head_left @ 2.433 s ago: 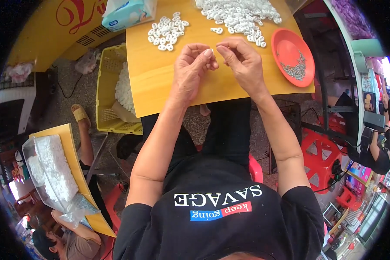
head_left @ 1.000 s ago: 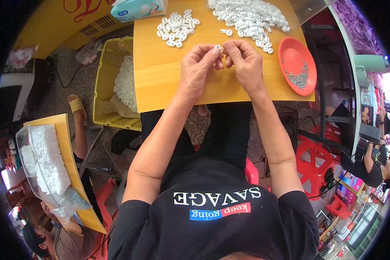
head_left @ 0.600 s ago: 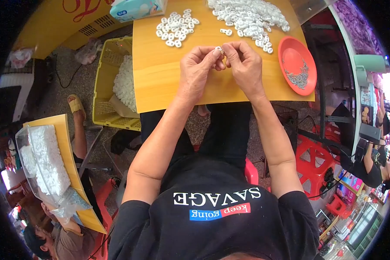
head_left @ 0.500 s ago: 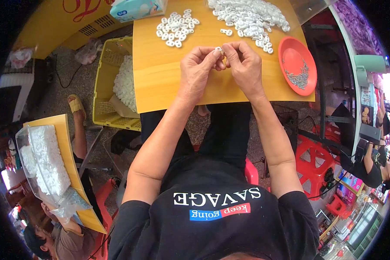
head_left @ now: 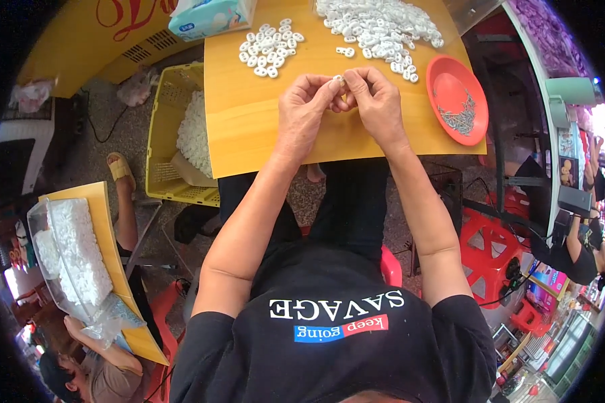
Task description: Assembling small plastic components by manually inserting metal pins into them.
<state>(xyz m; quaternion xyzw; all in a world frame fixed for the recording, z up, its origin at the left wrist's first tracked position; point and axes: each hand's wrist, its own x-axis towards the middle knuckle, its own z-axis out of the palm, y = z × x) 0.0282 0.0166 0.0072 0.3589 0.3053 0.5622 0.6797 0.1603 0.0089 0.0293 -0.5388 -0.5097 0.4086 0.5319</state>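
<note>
Over the wooden-topped table [head_left: 249, 134], my left hand [head_left: 304, 113] pinches a small white plastic piece [head_left: 338, 78] between thumb and fingertips. My right hand [head_left: 379, 107] meets it there, thumb and fingers closed at the same piece. Whether a thin metal pin is also between the right fingertips is too small to tell. Beyond my left hand lies a loose group of white oval two-hole pieces [head_left: 267, 48]. A larger heap of similar pieces [head_left: 383, 30] spreads beyond my right hand. To the right sits a red oval plate [head_left: 448, 77] with many thin metal pins [head_left: 460, 119] in it.
A tissue pack [head_left: 212, 19] lies at the table's far left corner. Left of the table stands a yellow crate [head_left: 156, 144] with white pieces inside. Farther left, another person [head_left: 107, 369] sits at a second table with a clear bin [head_left: 74, 252]. Red stools [head_left: 484, 248] stand at right.
Both hands stay together at the white piece with only slight finger movement. The whole view has shifted a little, so the table things appear slightly higher and farther left.
</note>
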